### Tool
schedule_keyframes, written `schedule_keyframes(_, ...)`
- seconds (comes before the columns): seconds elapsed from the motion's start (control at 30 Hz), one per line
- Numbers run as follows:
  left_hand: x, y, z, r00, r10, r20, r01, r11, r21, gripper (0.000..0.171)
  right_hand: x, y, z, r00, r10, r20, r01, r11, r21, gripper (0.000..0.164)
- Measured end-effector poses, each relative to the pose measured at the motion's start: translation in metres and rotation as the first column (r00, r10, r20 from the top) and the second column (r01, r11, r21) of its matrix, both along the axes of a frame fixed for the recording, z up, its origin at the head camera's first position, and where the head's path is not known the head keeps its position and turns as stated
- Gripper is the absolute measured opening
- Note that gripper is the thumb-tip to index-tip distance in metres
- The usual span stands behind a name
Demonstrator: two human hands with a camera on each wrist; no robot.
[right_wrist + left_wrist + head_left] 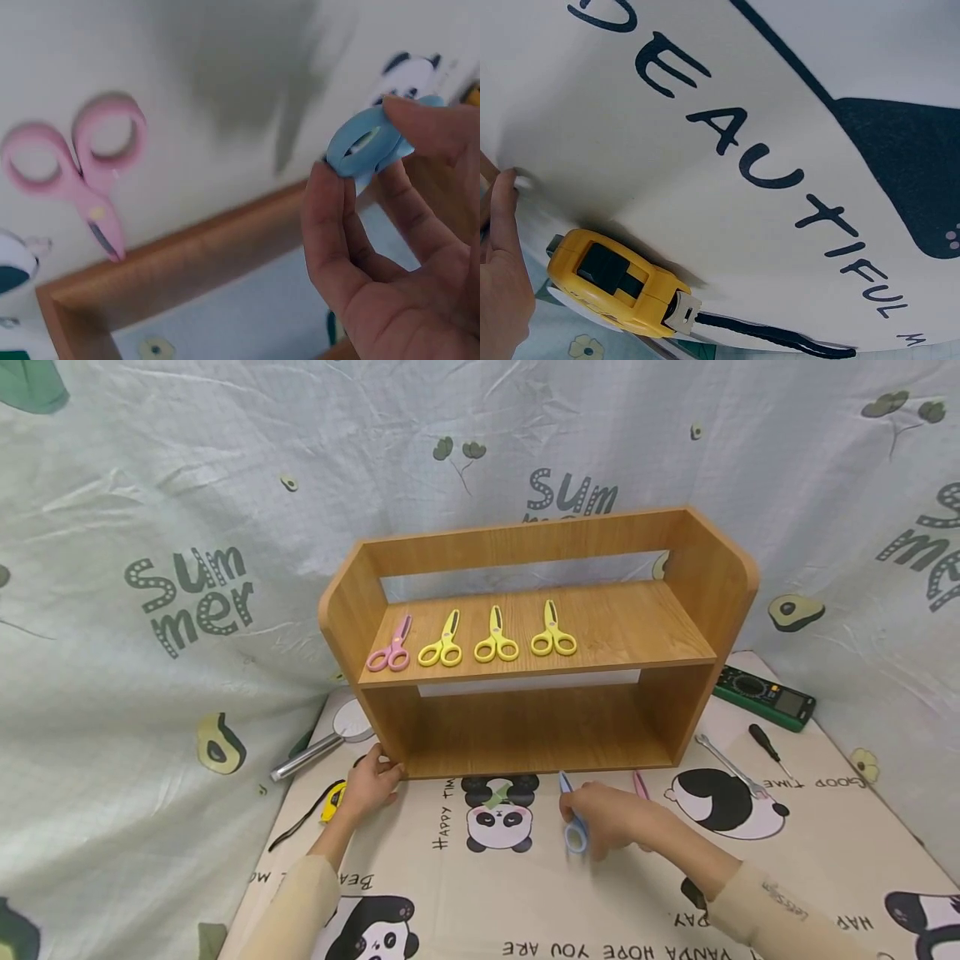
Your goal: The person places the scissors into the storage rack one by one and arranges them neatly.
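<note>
Blue scissors [576,835] are pinched between the thumb and fingers of my right hand [611,817], raised off the table in front of the wooden shelf [540,727]. In the right wrist view the blue handle loops [364,142] show between the fingertips. Pink scissors [97,169] lie on the table by the shelf's front edge, mostly hidden behind my right hand in the head view. My left hand [371,783] holds the shelf's lower left front corner. On the upper board, one pink pair of scissors [390,647] and three yellow pairs [496,639] lie in a row.
Left of the shelf lie a magnifying glass [322,752] and a yellow tape measure [619,281] with a black strap. To the right are a green multimeter [765,693], a screwdriver [765,743] and a wrench [731,766]. A printed curtain [225,468] hangs behind.
</note>
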State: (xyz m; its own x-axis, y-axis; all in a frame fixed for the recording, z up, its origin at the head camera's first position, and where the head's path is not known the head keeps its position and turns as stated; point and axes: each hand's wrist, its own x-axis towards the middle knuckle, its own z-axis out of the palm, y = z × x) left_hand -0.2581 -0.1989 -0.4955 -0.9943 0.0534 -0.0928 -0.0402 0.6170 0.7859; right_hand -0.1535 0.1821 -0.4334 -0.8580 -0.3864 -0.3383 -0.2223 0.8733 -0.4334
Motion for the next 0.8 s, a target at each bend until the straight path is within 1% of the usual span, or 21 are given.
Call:
schedule_keyframes(0.07,0.0,0.0,-0.001,1.0,0.001,-0.004,-0.001,1.0,-0.002,0.037,0.002,0.001,0.011,1.0,0.007,0.004,-0.007,1.0,-0.006,0.049)
schedule_keyframes(0.3,-0.001,0.0,-0.002,1.0,0.005,0.003,-0.005,1.0,0.008,0.044,0.011,0.004,0.055,0.999,0.023,0.048,-0.023,1.0,-0.001,0.051)
schedule_keyframes(0.43,0.001,-0.001,-0.002,1.0,0.002,-0.003,-0.002,1.0,0.006,0.044,0.014,0.008,0.081,0.997,0.052,0.065,-0.051,0.999,-0.018,0.052)
schedule_keyframes(0.6,0.002,-0.001,-0.001,1.0,-0.004,-0.008,0.004,1.0,-0.009,0.047,0.016,0.013,0.109,0.995,0.097,0.024,-0.097,0.995,-0.015,0.052)
schedule_keyframes(0.8,0.003,0.0,-0.001,1.0,-0.007,-0.015,0.007,1.0,-0.009,0.047,0.015,0.02,0.143,0.995,0.101,0.001,-0.101,0.995,0.002,0.053)
